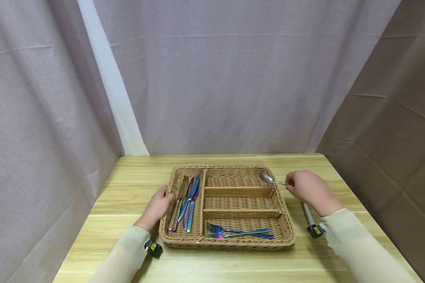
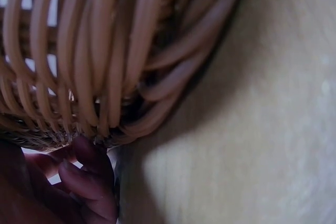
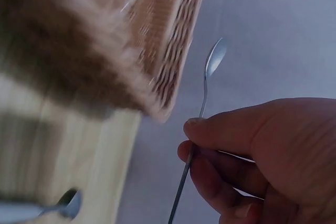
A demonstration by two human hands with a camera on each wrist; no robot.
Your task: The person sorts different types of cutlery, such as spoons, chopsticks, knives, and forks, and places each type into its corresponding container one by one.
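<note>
My right hand [image 1: 309,190] pinches a silver spoon [image 1: 266,178] by its thin handle between thumb and fingers. The bowl of the spoon hangs over the back right corner of a wicker cutlery tray [image 1: 237,213]. In the right wrist view the spoon [image 3: 215,59] points away from the fingers. At the left rim of the tray, my left hand [image 1: 157,206] grips the wicker edge, thumb on top. Several knives [image 1: 189,202] lie in the tray's left compartment. Two blue and rainbow-coloured forks [image 1: 239,232] lie in the front compartment.
Another spoon [image 3: 71,203] with a pale handle lies on the wooden table [image 1: 226,267], right of the tray; my right hand and wrist partly cover it in the head view. Low wicker dividers [image 1: 242,213] separate the right compartments. Grey curtains [image 1: 226,78] hang behind the table.
</note>
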